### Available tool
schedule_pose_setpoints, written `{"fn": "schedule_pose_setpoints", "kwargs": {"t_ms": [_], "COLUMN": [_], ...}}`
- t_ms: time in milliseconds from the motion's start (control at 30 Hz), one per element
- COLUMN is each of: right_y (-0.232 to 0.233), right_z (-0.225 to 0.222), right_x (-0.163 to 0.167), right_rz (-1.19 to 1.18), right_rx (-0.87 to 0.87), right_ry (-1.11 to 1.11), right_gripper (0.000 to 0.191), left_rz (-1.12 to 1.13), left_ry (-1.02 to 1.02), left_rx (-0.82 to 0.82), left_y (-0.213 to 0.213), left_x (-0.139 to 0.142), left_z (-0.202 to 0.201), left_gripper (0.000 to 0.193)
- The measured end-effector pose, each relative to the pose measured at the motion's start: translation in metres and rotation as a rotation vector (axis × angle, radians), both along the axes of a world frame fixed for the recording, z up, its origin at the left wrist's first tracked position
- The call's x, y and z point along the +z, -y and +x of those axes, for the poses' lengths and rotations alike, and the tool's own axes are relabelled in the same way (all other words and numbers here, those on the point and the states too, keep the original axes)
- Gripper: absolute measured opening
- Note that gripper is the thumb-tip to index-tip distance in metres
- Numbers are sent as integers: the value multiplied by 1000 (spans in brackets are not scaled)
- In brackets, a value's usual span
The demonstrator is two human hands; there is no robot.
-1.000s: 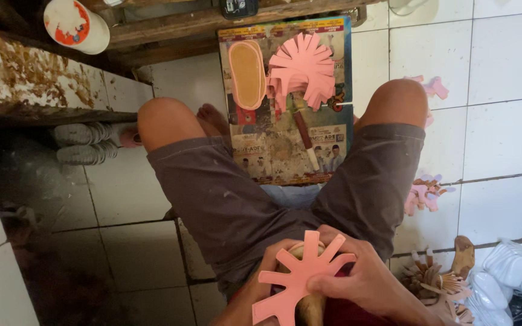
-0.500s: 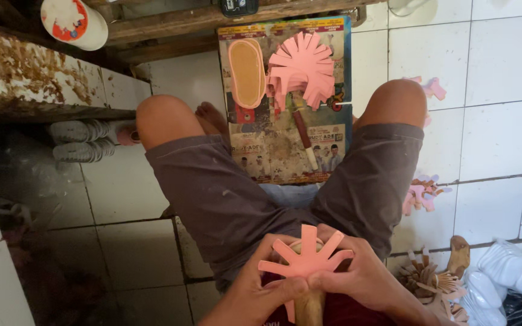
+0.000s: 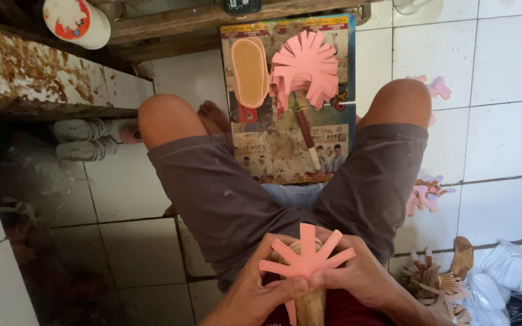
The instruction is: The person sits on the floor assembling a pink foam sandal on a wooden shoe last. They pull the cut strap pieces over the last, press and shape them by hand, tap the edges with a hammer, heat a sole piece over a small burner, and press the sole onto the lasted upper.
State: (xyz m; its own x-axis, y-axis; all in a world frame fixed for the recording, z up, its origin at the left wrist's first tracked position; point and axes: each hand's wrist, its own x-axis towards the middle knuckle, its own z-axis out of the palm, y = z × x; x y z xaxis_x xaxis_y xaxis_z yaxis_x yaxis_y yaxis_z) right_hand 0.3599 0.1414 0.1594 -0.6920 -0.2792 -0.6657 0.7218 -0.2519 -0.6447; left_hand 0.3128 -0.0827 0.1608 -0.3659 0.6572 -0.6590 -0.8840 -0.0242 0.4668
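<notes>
You sit with your knees apart over a white tiled floor (image 3: pixel 502 66), and both your hands are low in the head view, close to your lap. Your left hand (image 3: pixel 258 290) and your right hand (image 3: pixel 364 281) hold together a pink star-shaped foam cutout (image 3: pixel 307 259), which has flat strips going out from its centre like spokes. The grip of each hand is closed on this piece: the left thumb presses its lower edge, and the right fingers pinch it just beside the left thumb. The cutout lies on top of a tan wooden form (image 3: pixel 310 305), which stands between your hands; only a part of it is visible.

In front of you, between your knees, a printed poster (image 3: pixel 285 151) lies on the floor. On it there is a stack of the same pink cutouts (image 3: pixel 306 66), a tan sole-shaped piece (image 3: pixel 250 71) just beside the stack, and a brush with a dark handle (image 3: pixel 306 136). Some small pink scraps (image 3: pixel 425 193) lie on the tiles near your right thigh.
</notes>
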Motion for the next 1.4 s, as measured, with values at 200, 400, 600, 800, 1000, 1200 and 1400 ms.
{"fn": "schedule_pose_setpoints", "kwargs": {"t_ms": [200, 400, 600, 800, 1000, 1200, 1400], "right_y": [0, 2, 5, 2, -1, -1, -2], "right_z": [-4, -9, -5, 3, 4, 2, 3], "right_x": [6, 7, 8, -1, -4, -5, -9], "right_rz": [12, 54, 4, 103, -6, -74, -3], "right_rx": [18, 61, 23, 25, 34, 14, 99], "right_ry": [52, 43, 31, 2, 12, -3, -58], "right_gripper": [59, 65, 58, 58, 57, 63, 55], "left_rz": [-9, 124, 168, 1, -16, -12, 5], "left_ry": [-41, -69, 13, -104, -157, -176, -179], "left_rx": [-22, -104, -96, -43, -55, -60, -67], "left_y": [0, 10, 12, -4, 2, 3, 3], "left_x": [7, 14, 28, 15, 3, 7, 6], "left_z": [-2, -18, -26, -9, -4, -6, -5], "left_gripper": [61, 72, 74, 68, 58, 55, 56]}}
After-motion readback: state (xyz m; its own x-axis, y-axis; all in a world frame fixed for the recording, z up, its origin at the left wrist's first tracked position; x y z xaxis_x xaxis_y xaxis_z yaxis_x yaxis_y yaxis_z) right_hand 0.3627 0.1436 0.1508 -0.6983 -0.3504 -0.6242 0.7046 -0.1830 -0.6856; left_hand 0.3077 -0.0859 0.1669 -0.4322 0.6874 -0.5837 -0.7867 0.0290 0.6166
